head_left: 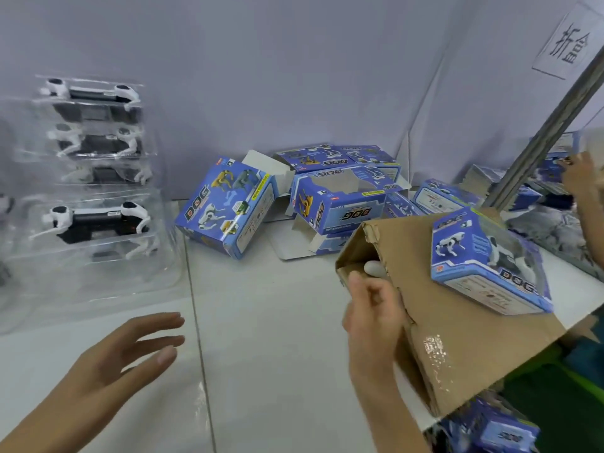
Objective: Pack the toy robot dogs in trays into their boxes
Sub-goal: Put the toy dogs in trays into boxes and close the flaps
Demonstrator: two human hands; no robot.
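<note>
Your right hand [372,308] grasps the torn edge of a brown cardboard flap [457,322], fingers curled round it. A packed blue box [487,266], showing a white toy dog through its window, lies tilted on top of that flap, just beyond and to the right of your right hand. Your left hand [130,351] is released, fingers straight and spread, hovering above the white table [261,322] and holding nothing. The clear trays [94,204] are stacked at the left edge of the table, beyond your left hand and apart from it; each visible tray holds a white-and-black toy robot dog [98,220]. Empty blue boxes [333,197] with open flaps lie in a loose pile at the back of the table, between the trays and the cardboard. One closed blue box [225,207] leans tilted at the pile's left end.
</note>
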